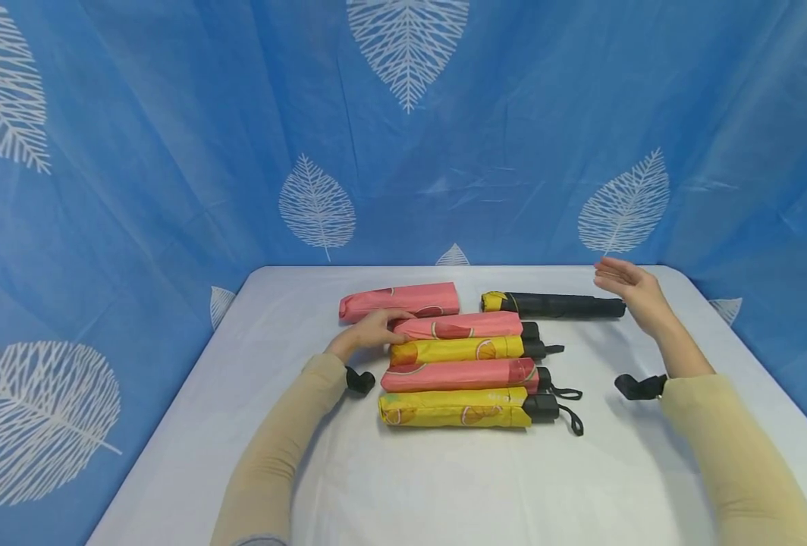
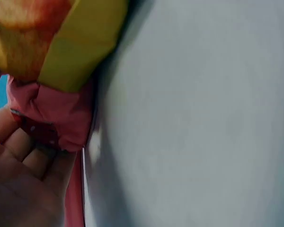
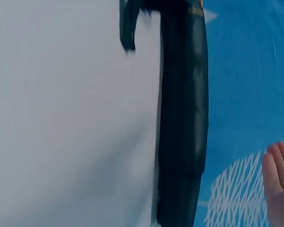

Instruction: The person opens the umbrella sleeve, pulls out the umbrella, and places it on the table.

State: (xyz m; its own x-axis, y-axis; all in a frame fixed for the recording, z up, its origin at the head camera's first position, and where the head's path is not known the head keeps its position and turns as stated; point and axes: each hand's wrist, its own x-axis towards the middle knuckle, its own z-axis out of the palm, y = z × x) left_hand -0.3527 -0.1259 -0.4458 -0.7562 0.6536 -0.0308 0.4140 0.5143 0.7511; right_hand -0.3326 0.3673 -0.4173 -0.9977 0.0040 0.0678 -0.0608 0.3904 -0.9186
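Note:
My left hand (image 1: 369, 334) is at the left end of a pink folded umbrella (image 1: 472, 326), thumb and fingers on either side of that end. In the left wrist view its fingers (image 2: 19, 144) bend against the pink cloth, their tips partly hidden. A yellow folded umbrella (image 1: 458, 350) with orange-slice prints lies right beside it. Raised near the right end of a black folded umbrella (image 1: 560, 305), my right hand (image 1: 639, 296) holds nothing, its fingers extended together. That umbrella has a yellow patch at its left end.
Nearer the front lie another pink umbrella (image 1: 458, 375) and a yellow one (image 1: 451, 409), black handles and wrist loops to the right. Behind my left hand lies a pink umbrella-shaped piece (image 1: 403, 301). A blue leaf-print curtain (image 1: 513, 189) borders the white table (image 1: 485, 493).

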